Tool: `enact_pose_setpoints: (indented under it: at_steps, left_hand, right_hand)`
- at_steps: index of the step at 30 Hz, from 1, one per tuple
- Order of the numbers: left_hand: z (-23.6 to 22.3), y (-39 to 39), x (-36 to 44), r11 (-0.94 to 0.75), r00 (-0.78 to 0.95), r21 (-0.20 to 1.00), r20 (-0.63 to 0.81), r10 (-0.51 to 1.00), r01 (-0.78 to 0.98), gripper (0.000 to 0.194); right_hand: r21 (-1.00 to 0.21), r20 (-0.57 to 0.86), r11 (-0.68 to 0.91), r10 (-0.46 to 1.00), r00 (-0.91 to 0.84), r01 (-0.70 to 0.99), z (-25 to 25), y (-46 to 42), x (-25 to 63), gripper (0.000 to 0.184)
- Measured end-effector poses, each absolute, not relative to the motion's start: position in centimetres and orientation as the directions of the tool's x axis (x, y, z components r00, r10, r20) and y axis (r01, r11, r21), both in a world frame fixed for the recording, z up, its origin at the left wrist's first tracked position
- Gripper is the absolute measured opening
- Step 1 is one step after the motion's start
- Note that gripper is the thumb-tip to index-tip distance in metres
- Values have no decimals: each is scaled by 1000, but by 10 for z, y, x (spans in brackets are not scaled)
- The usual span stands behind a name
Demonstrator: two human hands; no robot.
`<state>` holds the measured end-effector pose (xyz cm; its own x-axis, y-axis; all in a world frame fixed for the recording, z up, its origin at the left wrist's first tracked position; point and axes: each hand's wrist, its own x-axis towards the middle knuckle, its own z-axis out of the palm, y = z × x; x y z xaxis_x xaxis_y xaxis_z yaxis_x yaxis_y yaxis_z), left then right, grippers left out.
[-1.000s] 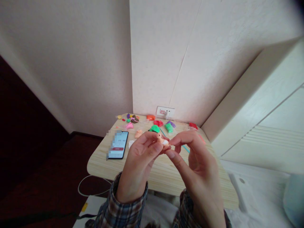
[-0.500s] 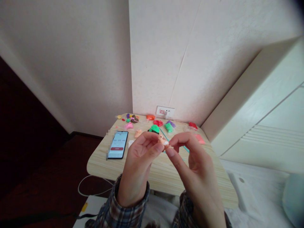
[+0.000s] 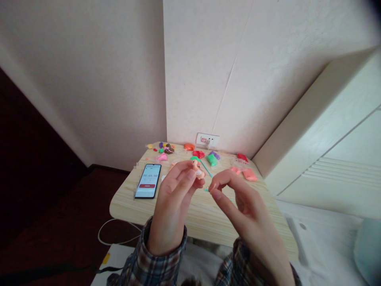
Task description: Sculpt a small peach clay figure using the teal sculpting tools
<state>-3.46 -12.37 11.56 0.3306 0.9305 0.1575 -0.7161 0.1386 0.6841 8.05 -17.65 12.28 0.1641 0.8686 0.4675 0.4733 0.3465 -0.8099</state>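
My left hand point(image 3: 172, 202) is raised over the small wooden table point(image 3: 139, 208), its fingertips pinched on a little peach clay figure point(image 3: 197, 170). Just to the right, my right hand point(image 3: 238, 198) hovers with thumb and forefinger pressed together; what they hold, if anything, is too small to name. A thin teal stick point(image 3: 206, 168) lies on the table behind the figure. Both wrists wear plaid sleeves.
A phone point(image 3: 148, 186) with a lit timer screen lies at the table's left. Coloured clay lumps, green point(image 3: 212, 159), red point(image 3: 198, 154), orange point(image 3: 188, 147), pink point(image 3: 249, 174), sit along the back near a wall socket point(image 3: 207, 140). A white cabinet point(image 3: 333, 159) stands right; a cable point(image 3: 113, 234) hangs below.
The hands have drawn apart: my right fingers left the clay figure and moved slightly right and down, while my left hand lifted the figure a little.
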Motion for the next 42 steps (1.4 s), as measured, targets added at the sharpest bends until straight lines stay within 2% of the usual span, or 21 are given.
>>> enact_pose_setpoints:
  at_steps: [4,8,11,18,23,26,29,33,38,42]
  left_hand:
    - [114,-121,-34,200,398,670,153,905,-714,9]
    - [114,-117,-34,291,474,659,114,873,-694,9]
    - [114,-116,-34,330,499,657,80,863,-678,10]
    - [107,-112,-35,318,502,673,92,860,-668,12]
    - [103,-106,-36,301,463,662,78,883,-686,11]
    - [102,-105,-36,294,433,665,50,900,-687,16]
    - [101,-105,-35,299,424,666,29,905,-683,22]
    - [101,-106,-34,291,426,661,48,903,-691,19]
    - [102,-108,-31,311,465,661,67,883,-683,13]
    - [103,-111,-29,331,486,647,69,871,-686,17]
  right_hand:
    - [-835,374,233,905,204,499,95,-158,102,13]
    - [-833,281,95,922,268,546,67,-143,119,23]
    - [-853,260,73,918,299,517,55,-138,126,25]
    - [-946,259,159,893,367,281,52,-139,134,25]
    - [-965,259,216,884,388,151,57,-140,135,24]
    - [-972,234,212,889,394,99,61,-142,133,23]
    - [-974,224,218,893,390,59,66,-146,130,19]
    - [-967,235,256,883,406,2,74,-152,124,13]
    - [-924,356,382,830,430,27,84,-156,113,11]
    - [-912,381,409,829,409,23,91,-160,105,4]
